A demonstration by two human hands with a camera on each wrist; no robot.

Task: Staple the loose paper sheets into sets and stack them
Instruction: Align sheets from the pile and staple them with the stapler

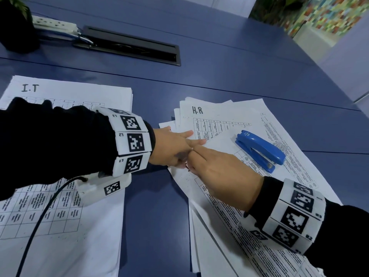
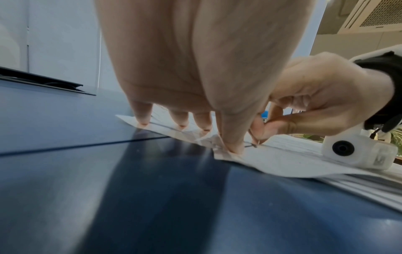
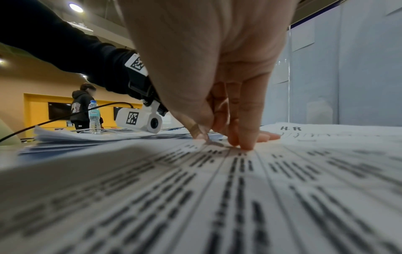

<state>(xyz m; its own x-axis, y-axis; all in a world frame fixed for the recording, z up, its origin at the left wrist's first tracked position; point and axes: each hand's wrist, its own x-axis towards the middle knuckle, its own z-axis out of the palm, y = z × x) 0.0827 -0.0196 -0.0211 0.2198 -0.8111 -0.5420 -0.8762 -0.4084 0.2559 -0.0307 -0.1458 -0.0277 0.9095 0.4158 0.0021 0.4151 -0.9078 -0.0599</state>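
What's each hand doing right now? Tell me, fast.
Left hand: open, straight fingers pressing the paper corner down.
Right hand: pinching a small metal staple at that corner.

This is an office or meeting room. A large blue table [image 1: 229, 62] has a black cable hatch [image 1: 129, 47] in its middle and a power strip [image 1: 54, 24] near its far left corner. Printed forms [image 1: 65, 196] and a stapler [image 1: 260, 149] lie on it.
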